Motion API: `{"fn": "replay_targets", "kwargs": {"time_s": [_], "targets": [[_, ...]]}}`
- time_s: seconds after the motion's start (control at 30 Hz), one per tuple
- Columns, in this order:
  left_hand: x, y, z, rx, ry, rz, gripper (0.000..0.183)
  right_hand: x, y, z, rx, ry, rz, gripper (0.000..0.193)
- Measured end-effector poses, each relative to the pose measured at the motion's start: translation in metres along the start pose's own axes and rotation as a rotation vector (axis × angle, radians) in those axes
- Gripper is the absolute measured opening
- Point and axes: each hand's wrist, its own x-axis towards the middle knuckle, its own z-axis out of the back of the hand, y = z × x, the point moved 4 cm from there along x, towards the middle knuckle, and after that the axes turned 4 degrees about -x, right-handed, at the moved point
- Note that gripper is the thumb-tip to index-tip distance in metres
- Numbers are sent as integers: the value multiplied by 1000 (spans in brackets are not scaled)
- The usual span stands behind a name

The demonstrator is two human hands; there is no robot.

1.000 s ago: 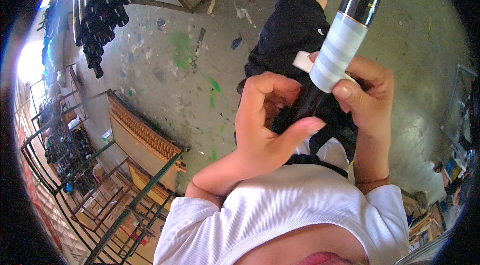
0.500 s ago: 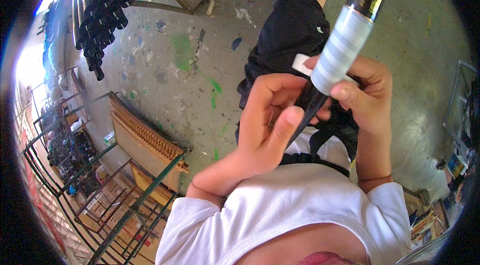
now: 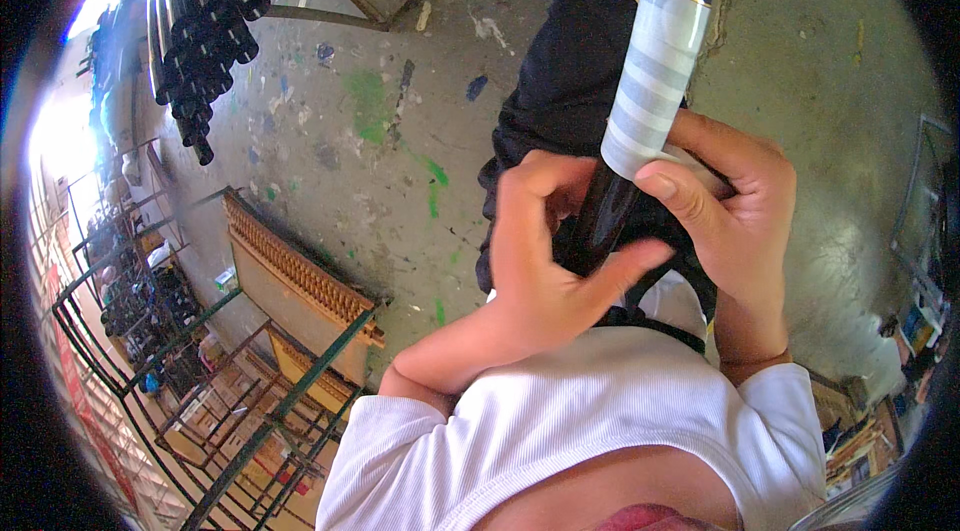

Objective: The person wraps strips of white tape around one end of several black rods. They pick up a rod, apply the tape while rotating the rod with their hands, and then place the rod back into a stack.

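Observation:
A glossy black pole [image 3: 606, 221] with gold lettering and a thin gold ring runs up from my waist to the top edge. Part of it is wrapped in overlapping turns of whitish, semi-clear tape [image 3: 652, 81]. My left hand [image 3: 545, 251] curls its fingers round the lower, unwrapped part. Its thumb stretches out over the near side, and the fingertips are hidden behind the pole. At the lower edge of the wrap, my right hand [image 3: 735, 196] pinches the tape between thumb and fingers.
Many black tubes [image 3: 205, 51] are stacked at the upper left, near a metal frame [image 3: 375, 16] on the paint-spotted floor [image 3: 440, 111]. To the left stand wooden racks with a toothed edge [image 3: 300, 266] and a green metal frame [image 3: 290, 401]. Assorted items lie at the far right.
The pole has shifted left and stands more upright. My left thumb has lifted off the pole and spread outward. The white tape end seen left of the wrap is out of sight there.

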Motion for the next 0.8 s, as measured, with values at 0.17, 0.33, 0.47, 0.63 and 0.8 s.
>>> {"fn": "replay_targets", "kwargs": {"time_s": [0.17, 0.33, 0.47, 0.63, 0.8], "targets": [[-2, -1, -1, -691, 89, 504, 57, 7, -21, 4, 341, 179, -2, 26], [-3, 3, -2, -518, 150, 357, 57, 3, -17, 6, 220, 105, -103, 23], [0, 3, -1, -97, -10, 53, 56, -2, -13, 3, 120, 9, -106, 23], [-1, 4, -2, -664, 114, 307, 37, 4, -16, 7, 342, 226, -172, 19], [7, 8, 2, -256, 183, 282, 48, 6, -17, 6, 135, 78, -112, 20]]}}
